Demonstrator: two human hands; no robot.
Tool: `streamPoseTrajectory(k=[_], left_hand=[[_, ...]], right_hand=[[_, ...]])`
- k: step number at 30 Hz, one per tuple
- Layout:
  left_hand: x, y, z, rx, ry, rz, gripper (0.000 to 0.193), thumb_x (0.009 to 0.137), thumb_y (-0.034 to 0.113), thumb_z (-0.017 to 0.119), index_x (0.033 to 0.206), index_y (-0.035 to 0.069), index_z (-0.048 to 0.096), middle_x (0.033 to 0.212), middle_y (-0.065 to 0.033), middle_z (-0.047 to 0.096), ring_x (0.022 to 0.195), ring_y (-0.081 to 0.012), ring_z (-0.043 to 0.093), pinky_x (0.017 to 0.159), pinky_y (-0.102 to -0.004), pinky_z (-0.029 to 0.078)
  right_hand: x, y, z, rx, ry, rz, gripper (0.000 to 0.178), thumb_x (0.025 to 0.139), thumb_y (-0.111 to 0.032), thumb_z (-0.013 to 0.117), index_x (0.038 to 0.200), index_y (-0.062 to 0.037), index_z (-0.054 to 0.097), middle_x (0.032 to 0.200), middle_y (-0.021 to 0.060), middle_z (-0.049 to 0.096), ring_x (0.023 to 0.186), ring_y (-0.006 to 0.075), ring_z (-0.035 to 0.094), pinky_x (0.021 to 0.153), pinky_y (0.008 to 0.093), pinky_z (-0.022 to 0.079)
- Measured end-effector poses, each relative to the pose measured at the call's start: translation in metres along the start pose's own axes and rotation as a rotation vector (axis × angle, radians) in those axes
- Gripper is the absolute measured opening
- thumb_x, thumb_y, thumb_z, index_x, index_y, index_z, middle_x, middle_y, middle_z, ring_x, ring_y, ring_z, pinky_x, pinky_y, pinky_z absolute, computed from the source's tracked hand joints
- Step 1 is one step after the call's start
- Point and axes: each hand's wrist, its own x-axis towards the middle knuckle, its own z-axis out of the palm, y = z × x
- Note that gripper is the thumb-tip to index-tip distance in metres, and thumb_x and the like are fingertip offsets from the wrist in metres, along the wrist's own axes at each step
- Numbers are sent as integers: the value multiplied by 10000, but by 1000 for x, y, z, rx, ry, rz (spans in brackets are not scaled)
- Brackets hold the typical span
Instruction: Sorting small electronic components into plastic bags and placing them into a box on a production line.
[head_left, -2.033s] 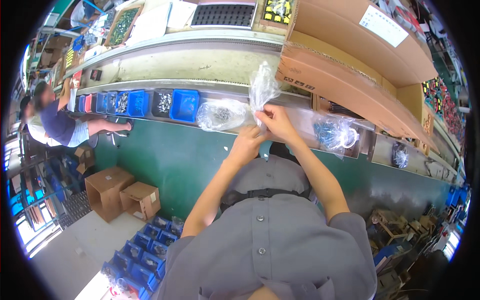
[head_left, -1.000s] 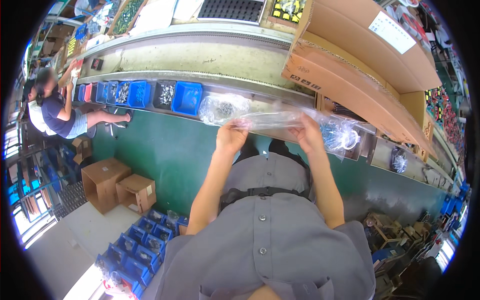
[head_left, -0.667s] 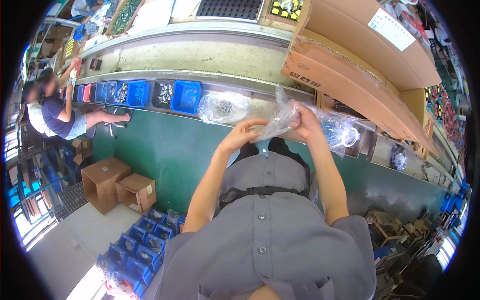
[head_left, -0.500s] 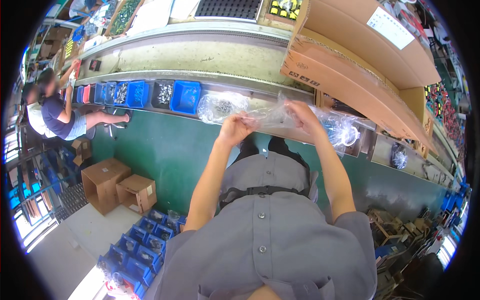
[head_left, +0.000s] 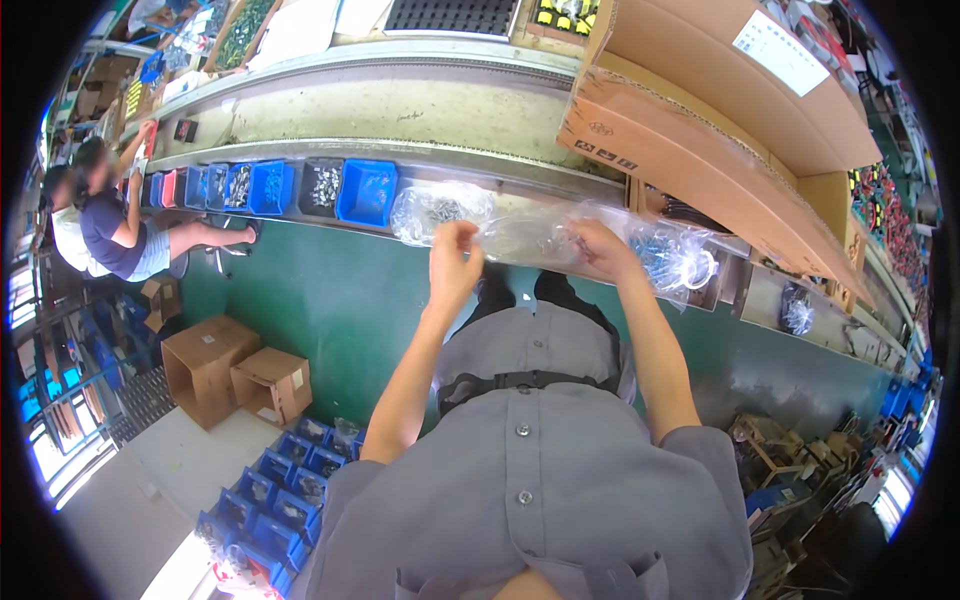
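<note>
I hold a clear, empty plastic bag [head_left: 530, 238] stretched flat between both hands above the bench edge. My left hand [head_left: 455, 262] pinches its left end and my right hand [head_left: 597, 247] grips its right end. Just behind the bag lie two filled clear bags: one with small dark parts [head_left: 435, 208] on the left and one with blue parts [head_left: 680, 258] on the right.
Blue bins [head_left: 365, 190] of small parts line the bench [head_left: 480, 162] to the left. Large cardboard boxes [head_left: 700, 150] stand at the right. Another person [head_left: 110, 225] sits at far left. Cardboard boxes [head_left: 235, 365] and blue crates [head_left: 280, 480] sit on the floor.
The bag was held upright and bunched two seconds ago. My hands have since pulled apart and spread it out sideways.
</note>
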Motion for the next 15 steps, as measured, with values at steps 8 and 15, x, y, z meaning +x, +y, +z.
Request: streamPoseTrajectory(k=[8,15], left_hand=[[40,-31,66,550,-204,157,373,734,121,607,1064,-17,498,839,-182,595,787,-231,605,639,-341,495],[56,-54,74,-363,-387,-652,481,713,103,604,1150,4,428,831,-109,584,673,-183,557,489,-321,458]], right_hand=[[6,-4,44,-1,2,-150,258,820,-315,561,741,-71,587,631,-21,497,539,59,416,463,218,308],[7,-23,45,-101,-189,-100,271,793,-275,596,933,-43,591,696,-6,530,551,79,439,486,207,324]])
